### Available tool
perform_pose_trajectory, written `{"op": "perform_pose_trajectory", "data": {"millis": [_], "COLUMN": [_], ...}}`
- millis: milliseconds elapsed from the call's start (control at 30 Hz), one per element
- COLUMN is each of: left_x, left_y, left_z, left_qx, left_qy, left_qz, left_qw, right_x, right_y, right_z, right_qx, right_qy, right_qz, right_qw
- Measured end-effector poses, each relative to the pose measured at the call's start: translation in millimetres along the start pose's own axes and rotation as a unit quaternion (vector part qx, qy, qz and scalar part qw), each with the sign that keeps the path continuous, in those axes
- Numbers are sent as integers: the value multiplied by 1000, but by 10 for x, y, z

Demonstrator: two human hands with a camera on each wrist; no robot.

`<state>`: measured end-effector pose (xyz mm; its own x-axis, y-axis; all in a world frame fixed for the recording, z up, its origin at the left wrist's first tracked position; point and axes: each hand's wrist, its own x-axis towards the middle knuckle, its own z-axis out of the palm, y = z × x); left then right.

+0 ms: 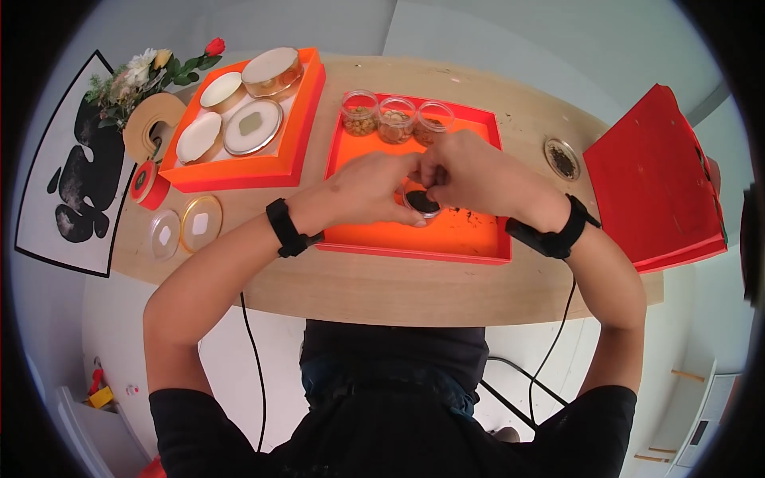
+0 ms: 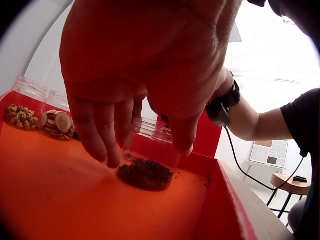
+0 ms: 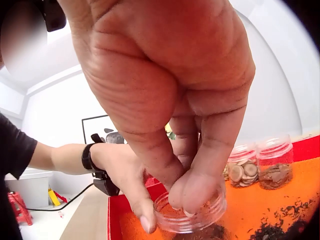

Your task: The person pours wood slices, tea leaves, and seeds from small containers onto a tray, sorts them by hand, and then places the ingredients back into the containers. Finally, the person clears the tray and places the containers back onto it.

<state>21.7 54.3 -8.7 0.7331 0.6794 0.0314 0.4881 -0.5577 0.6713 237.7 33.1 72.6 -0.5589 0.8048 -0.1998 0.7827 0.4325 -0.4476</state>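
My left hand (image 1: pixel 370 187) grips a small clear plastic jar (image 2: pixel 159 150), thumb on the near side and fingers on the far side. Dark loose dried leaves (image 2: pixel 145 174) cover the jar's bottom. Above it, my right hand (image 1: pixel 472 169) points downward, its thumb and fingertips (image 3: pixel 200 192) pressed together at the open mouth. I cannot tell whether any leaves are between them. The jar stands in a shallow orange tray (image 1: pixel 370 235) with a red rim. More dark loose leaves (image 3: pixel 272 232) lie scattered on the tray floor to the right of the jar.
Three filled jars line the tray's back: yellowish buds (image 1: pixel 360 119), pale slices (image 1: pixel 396 126), brown pieces (image 1: pixel 431 127). A round clear dish of dark bits (image 1: pixel 562 159) and a red box lid (image 1: pixel 657 187) lie right. Left are an orange box (image 1: pixel 239 177) of tins, flowers and lids.
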Motion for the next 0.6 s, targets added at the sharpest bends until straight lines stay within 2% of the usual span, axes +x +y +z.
{"op": "perform_pose_trajectory", "data": {"millis": [100, 167, 333, 400, 433, 467, 533, 600], "left_x": [-9, -6, 3, -30, -28, -20, -5, 5], "left_y": [2, 42, 6, -8, -20, -28, -42, -53], "left_z": [11, -20, 0, 9, 18, 23, 20, 19], "left_qx": [-13, -1, -8, -20, -10, 0, -3, -6], "left_qy": [15, -10, -6, 6, 9, 12, 8, 4], "left_qz": [21, -2, 8, 9, 13, 19, 22, 24], "left_qw": [1000, 1000, 1000, 1000, 1000, 1000, 1000, 1000], "right_x": [-9, 4, -67, -93, -106, -120, -120, -150], "right_y": [108, 107, 192, 281, 328, 413, 658, 842], "right_z": [93, 107, 115, 61, 49, 75, 212, 372], "right_qx": [16, 22, 54, 93, 57, 57, -103, -140], "right_qy": [34, 23, 36, 107, 115, 114, 75, 61], "right_qz": [-42, -42, -58, -21, 16, 15, 62, 71], "right_qw": [998, 999, 996, 990, 992, 992, 990, 986]}}
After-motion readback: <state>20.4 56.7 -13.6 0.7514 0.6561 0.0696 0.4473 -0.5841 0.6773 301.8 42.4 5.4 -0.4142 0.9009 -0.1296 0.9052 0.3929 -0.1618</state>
